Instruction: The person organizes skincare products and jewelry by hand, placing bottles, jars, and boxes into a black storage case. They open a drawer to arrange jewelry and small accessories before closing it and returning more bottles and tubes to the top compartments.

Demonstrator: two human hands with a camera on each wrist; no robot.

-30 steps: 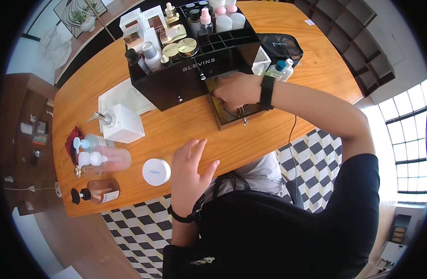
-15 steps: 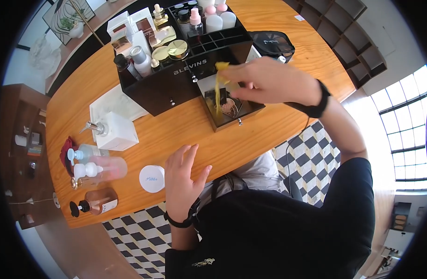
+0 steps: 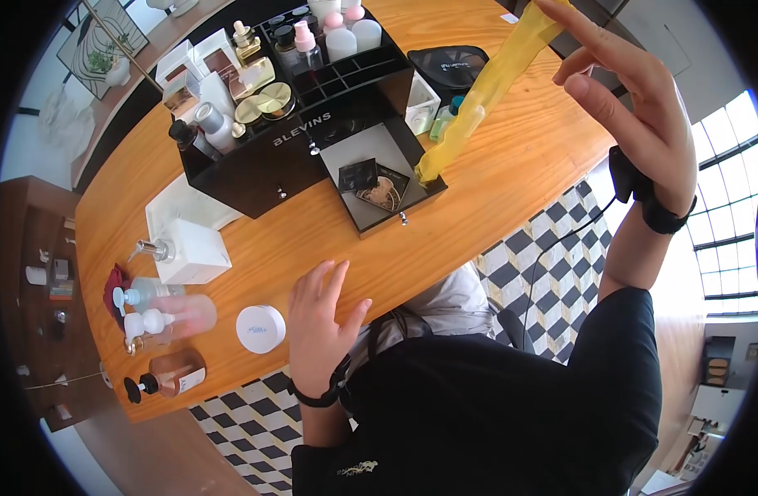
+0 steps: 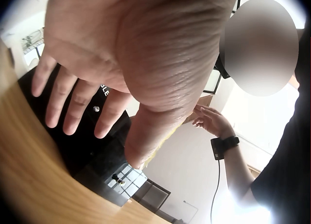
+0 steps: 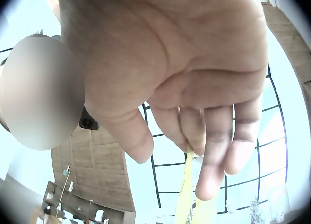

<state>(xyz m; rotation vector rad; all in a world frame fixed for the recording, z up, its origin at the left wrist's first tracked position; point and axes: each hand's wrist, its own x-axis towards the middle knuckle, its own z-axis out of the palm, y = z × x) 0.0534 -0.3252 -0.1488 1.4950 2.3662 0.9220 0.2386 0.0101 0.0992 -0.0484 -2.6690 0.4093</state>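
Note:
My right hand (image 3: pixel 643 107) is raised at the upper right. Its fingers pinch the upper end of a sheer yellow ribbon (image 3: pixel 490 87), which hangs slantwise with its lower end by the drawer's right corner. In the right wrist view the yellow ribbon (image 5: pixel 184 192) comes out from between the fingers. Below stands the pulled-out drawer (image 3: pixel 339 149) of a black cosmetics organizer (image 3: pixel 230 178), with a small black case (image 3: pixel 358 175) and a heart-shaped rose-gold item (image 3: pixel 384 194) inside. My left hand (image 3: pixel 319 331), fingers spread, is beside a round white jar (image 3: pixel 261 329) at the table's front edge.
Pump bottles, including a pink one (image 3: pixel 189 314) and an amber one (image 3: pixel 180 372), stand at the left near a white square dispenser (image 3: pixel 193 252). Cosmetics crowd the organizer's top. A black pouch (image 3: pixel 449 66) and a teal-capped bottle (image 3: pixel 445 120) sit right of it.
My right hand has come out of the drawer with the yellow ribbon, then moved up and right, stretching it out. The left hand has stayed nearly still. The head view has shifted slightly.

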